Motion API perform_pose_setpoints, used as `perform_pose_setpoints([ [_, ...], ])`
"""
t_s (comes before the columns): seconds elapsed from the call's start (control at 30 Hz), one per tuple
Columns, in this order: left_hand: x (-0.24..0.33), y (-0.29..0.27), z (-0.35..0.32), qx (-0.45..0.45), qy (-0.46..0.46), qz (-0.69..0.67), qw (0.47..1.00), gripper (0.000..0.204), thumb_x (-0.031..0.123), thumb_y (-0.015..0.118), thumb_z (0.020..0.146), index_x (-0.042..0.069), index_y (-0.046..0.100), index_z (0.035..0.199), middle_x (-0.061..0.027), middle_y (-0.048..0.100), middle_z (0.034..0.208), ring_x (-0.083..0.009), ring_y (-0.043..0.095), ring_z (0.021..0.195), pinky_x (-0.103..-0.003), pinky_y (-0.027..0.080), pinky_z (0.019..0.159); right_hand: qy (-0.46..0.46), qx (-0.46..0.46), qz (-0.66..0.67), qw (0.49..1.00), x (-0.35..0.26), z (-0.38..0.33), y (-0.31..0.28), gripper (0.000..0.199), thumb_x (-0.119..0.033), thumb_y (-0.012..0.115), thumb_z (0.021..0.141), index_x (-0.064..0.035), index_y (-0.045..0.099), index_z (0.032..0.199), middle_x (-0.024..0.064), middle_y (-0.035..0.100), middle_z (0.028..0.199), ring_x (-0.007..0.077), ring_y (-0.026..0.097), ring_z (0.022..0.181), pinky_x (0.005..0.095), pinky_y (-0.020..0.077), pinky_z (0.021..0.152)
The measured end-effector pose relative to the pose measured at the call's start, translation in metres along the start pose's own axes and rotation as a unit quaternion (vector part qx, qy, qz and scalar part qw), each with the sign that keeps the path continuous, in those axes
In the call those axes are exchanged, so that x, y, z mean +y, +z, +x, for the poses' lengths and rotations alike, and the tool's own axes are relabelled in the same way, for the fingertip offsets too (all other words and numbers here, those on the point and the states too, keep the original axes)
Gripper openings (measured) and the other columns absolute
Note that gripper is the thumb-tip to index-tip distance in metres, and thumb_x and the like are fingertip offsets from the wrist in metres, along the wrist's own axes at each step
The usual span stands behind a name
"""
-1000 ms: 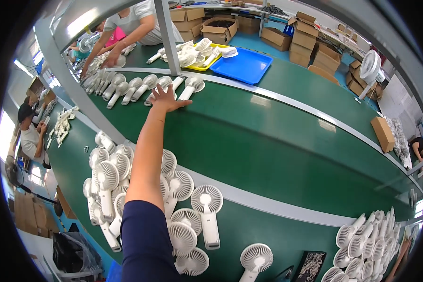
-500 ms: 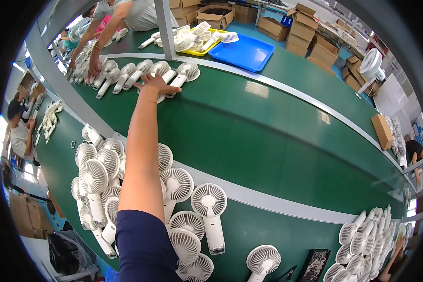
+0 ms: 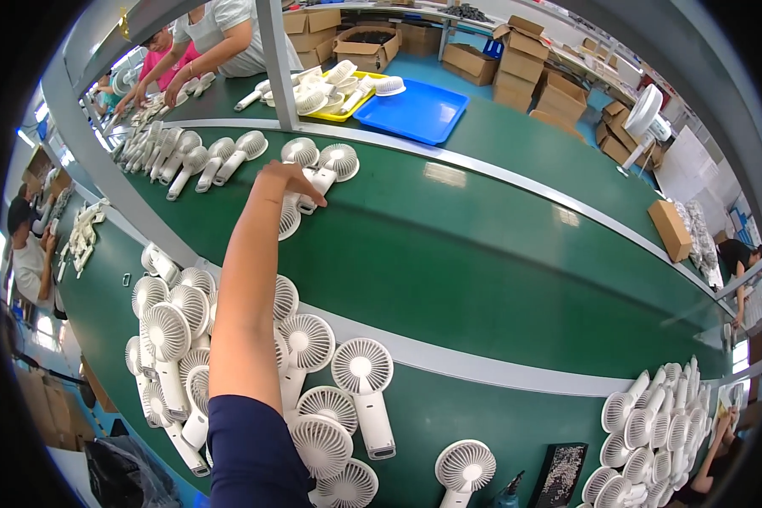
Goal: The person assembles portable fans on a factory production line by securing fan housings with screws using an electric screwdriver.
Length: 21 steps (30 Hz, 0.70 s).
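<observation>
My left hand point(image 3: 291, 179) reaches over the green belt, bent down over a few white handheld fans. Its fingers close around their handles, though the back of the hand hides much of the grip. Two fan heads, one of them a round fan head point(image 3: 339, 159), show beyond the hand, and another fan head point(image 3: 289, 220) pokes out on the near side. Left of them lies a row of similar fans point(image 3: 245, 151). Below my forearm, a heap of handheld fans point(image 3: 166, 332) covers the near table. My right hand is out of view.
Across the belt are a blue tray point(image 3: 423, 110) and a yellow tray point(image 3: 323, 114) of fan parts. A grey post point(image 3: 277, 68) stands by them. Co-workers sit at far left. More fans point(image 3: 652, 423) and a black box point(image 3: 560, 474) lie at near right.
My left hand has curled down around the fans and drawn them a little nearer, leaving a gap from the row. The co-worker's arms have pulled back from the row. The view has shifted.
</observation>
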<state>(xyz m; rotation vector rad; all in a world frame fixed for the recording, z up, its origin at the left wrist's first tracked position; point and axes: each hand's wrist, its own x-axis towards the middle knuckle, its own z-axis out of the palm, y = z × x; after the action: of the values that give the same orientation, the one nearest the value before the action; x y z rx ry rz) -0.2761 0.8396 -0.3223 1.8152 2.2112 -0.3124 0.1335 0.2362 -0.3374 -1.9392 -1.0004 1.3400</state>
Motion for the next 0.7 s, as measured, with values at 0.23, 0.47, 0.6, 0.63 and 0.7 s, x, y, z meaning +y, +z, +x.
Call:
perform_pose_setpoints([
  [0.23,0.051,0.017,-0.013,0.062,-0.023,-0.005,0.998,0.087,0.050,0.079,0.051,0.008,0.055,0.123,-0.0246,0.040,0.133,-0.0383,0.043,0.121,-0.046,0.037,0.101,-0.074,-0.051,0.088,0.992,0.007,0.017,0.004,0.046,-0.025,0.063,0.087,0.0034,0.047,0.119,0.0078,0.058,0.073,0.0174,0.057,0.066,0.0303,0.0468,0.060],
  [0.47,0.071,0.026,-0.027,0.083,0.051,-0.019,0.995,0.078,0.042,0.077,0.063,0.013,0.046,0.129,-0.0244,0.033,0.136,-0.0401,0.045,0.121,-0.043,0.045,0.096,-0.031,-0.045,0.186,0.981,0.013,0.011,0.005,0.048,-0.020,0.062,0.087,0.0036,0.042,0.124,0.0076,0.057,0.070,0.0150,0.052,0.059,0.0295,0.0427,0.054],
  [0.6,0.094,0.026,-0.071,0.092,0.000,-0.039,0.995,0.078,0.046,0.074,0.064,0.014,0.047,0.130,-0.0227,0.031,0.139,-0.0383,0.042,0.124,-0.045,0.044,0.096,-0.042,-0.049,0.246,0.967,0.037,0.009,0.008,0.045,-0.012,0.058,0.089,-0.0010,0.037,0.128,0.0053,0.055,0.070,0.0128,0.048,0.056,0.0275,0.0401,0.051],
  [0.63,0.096,0.025,-0.086,0.086,-0.003,-0.043,0.995,0.078,0.046,0.074,0.064,0.014,0.047,0.130,-0.0229,0.031,0.139,-0.0384,0.042,0.124,-0.046,0.044,0.096,-0.056,-0.100,0.229,0.967,0.035,0.011,0.000,0.035,-0.011,0.058,0.090,-0.0042,0.042,0.121,0.0042,0.054,0.068,0.0113,0.047,0.054,0.0255,0.0383,0.049],
  [0.7,0.091,0.030,-0.119,0.115,0.065,-0.048,0.990,0.075,0.044,0.074,0.062,0.015,0.050,0.128,-0.0232,0.037,0.132,-0.0392,0.046,0.119,-0.046,0.046,0.094,-0.040,-0.110,0.250,0.961,0.021,0.010,0.001,0.031,-0.013,0.058,0.090,-0.0050,0.043,0.117,0.0044,0.054,0.068,0.0113,0.048,0.054,0.0248,0.0376,0.047],
])
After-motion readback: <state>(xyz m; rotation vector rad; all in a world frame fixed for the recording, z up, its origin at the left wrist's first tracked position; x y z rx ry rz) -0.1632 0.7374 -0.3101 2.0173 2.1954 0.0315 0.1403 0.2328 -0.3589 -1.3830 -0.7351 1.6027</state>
